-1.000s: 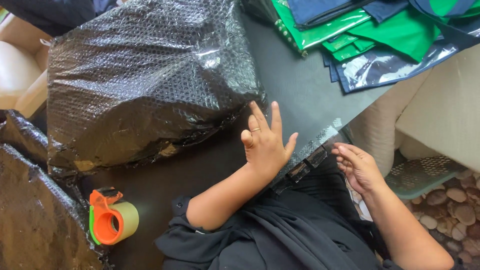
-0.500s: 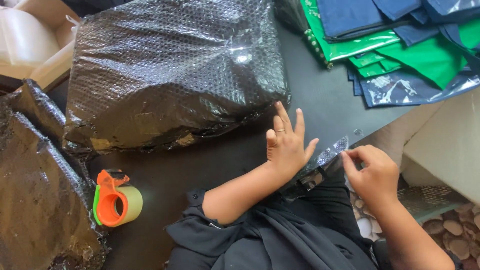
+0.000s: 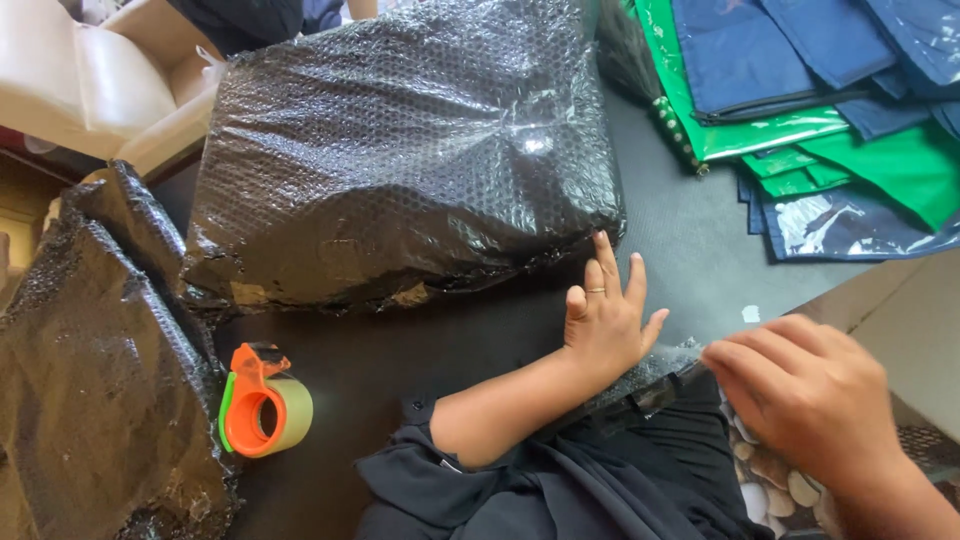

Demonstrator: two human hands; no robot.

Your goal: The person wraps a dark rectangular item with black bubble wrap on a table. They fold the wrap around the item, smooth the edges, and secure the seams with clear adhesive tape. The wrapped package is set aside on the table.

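My left hand (image 3: 605, 318) lies flat on the dark table (image 3: 690, 240), fingers spread, a ring on one finger. Its fingertips reach the edge of a big parcel wrapped in black bubble wrap (image 3: 400, 160). The heel of the palm rests on a clear strip of bubble wrap (image 3: 655, 375) that hangs over the table's near edge. My right hand (image 3: 810, 390), blurred and close to the camera, has its fingers curled around the strip's right end.
An orange tape dispenser with a tan roll (image 3: 262, 412) lies on the table at the lower left. A second black-wrapped parcel (image 3: 90, 380) is at the left edge. Green and blue bags (image 3: 800, 90) are piled at the back right. Pebbles (image 3: 770, 480) cover the floor below.
My right hand has come up from my lap to the strip's end and closed on it, and is now nearer the camera. My left hand stays flat beside the parcel.
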